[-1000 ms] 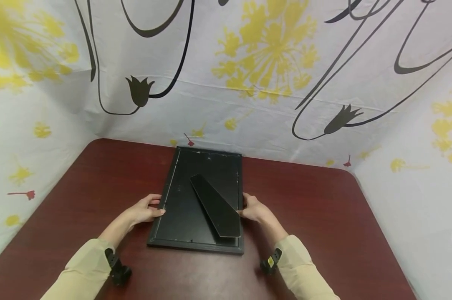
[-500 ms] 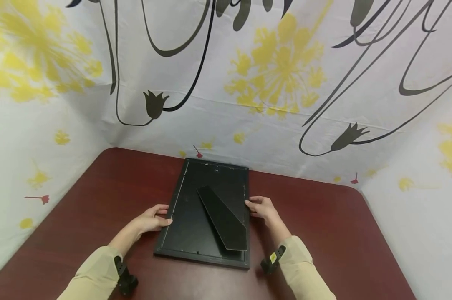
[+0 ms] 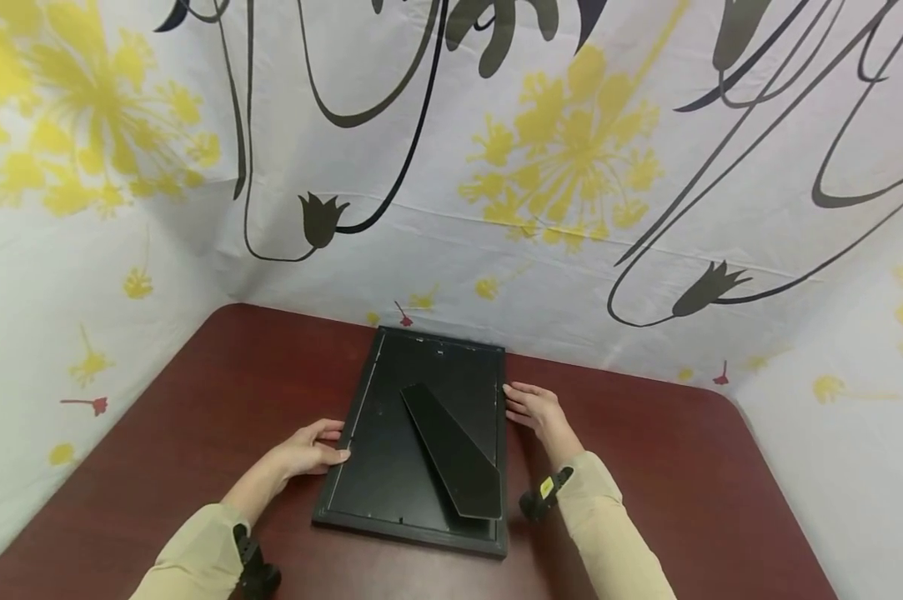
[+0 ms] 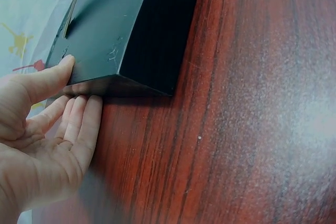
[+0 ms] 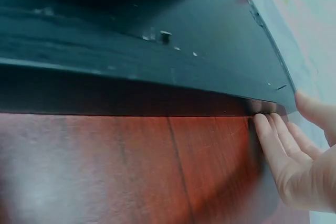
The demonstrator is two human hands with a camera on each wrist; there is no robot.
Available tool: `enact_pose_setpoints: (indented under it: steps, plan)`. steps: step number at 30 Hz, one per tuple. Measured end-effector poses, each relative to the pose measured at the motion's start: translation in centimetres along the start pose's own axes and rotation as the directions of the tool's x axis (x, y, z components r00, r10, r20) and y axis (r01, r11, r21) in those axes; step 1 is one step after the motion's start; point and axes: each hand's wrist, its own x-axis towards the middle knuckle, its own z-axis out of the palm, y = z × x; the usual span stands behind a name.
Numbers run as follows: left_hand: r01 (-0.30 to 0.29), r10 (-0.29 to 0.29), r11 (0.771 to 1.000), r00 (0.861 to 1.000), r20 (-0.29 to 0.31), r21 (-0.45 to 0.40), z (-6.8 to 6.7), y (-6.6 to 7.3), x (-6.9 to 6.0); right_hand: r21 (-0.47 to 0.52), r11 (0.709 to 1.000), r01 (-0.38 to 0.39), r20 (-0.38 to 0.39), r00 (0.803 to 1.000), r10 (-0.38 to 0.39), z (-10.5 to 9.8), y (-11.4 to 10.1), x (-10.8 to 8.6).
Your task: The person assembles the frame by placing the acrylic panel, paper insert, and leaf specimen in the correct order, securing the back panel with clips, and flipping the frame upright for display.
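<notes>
Black frame on a tabletop, in head and wrist views. The black frame [image 3: 391, 454] lies flat on the dark red table [image 3: 631, 483], its far end close to the patterned cloth [image 3: 436, 287] that hangs behind (whether the two touch cannot be told). On its upward face a tapering stand [image 3: 457, 467] runs aslant, narrow end near the middle, broad end at the near right corner and apparently raised above the panel. The left hand [image 3: 304, 452] holds the left edge, thumb laid over the top rim and fingertips against the side wall. The right hand [image 3: 539, 410] is at the opposite edge, somewhat farther from the viewer; its fingers extend nearly straight, slightly spread, with tips against the frame's side wall, while the thumb is beside the upper rim. Both forearms wear pale sleeves [image 3: 616, 533], and a black wrist device [image 3: 544, 492] shows at the right cuff, with a second black device [image 3: 254, 567] at the left.
</notes>
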Motion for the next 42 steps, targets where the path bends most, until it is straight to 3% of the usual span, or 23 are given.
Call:
enact_pose_setpoints:
  steps: [17,23,27,31,38,40,42]
  plan:
    - [0.027,-0.027,1.0,1.0,-0.004,-0.009,0.1,0.3,0.3,-0.209,0.978,-0.008,0.13,0.991,0.036,-0.1,-1.2,1.3]
    - [0.016,-0.016,1.0,1.0,-0.005,0.004,0.1,0.4,0.1,-0.304,0.952,0.023,0.17,0.985,0.03,0.2,-1.6,1.4]
    - [0.018,-0.018,1.0,1.0,-0.002,0.017,-0.1,0.4,0.1,-0.396,0.918,0.016,0.125,0.991,0.037,1.2,-2.1,1.4]
    - [0.027,-0.027,0.999,0.999,-0.031,0.018,-0.3,0.8,0.1,-0.494,0.868,0.053,0.096,0.995,-0.007,2.3,-3.2,1.2]
    - [0.024,-0.024,1.0,0.999,-0.035,-0.001,0.0,0.6,0.2,-0.56,0.821,0.117,0.086,0.993,-0.083,2.1,-2.9,1.3]
    - [0.028,-0.028,1.0,0.999,-0.043,-0.001,0.1,0.4,0.2,-0.607,0.777,0.169,0.091,0.985,-0.144,2.1,-2.8,1.3]
    - [0.029,-0.029,1.0,0.998,-0.054,-0.004,0.2,0.2,0.1,-0.669,0.709,0.222,0.094,0.972,-0.216,2.2,-3.0,1.4]
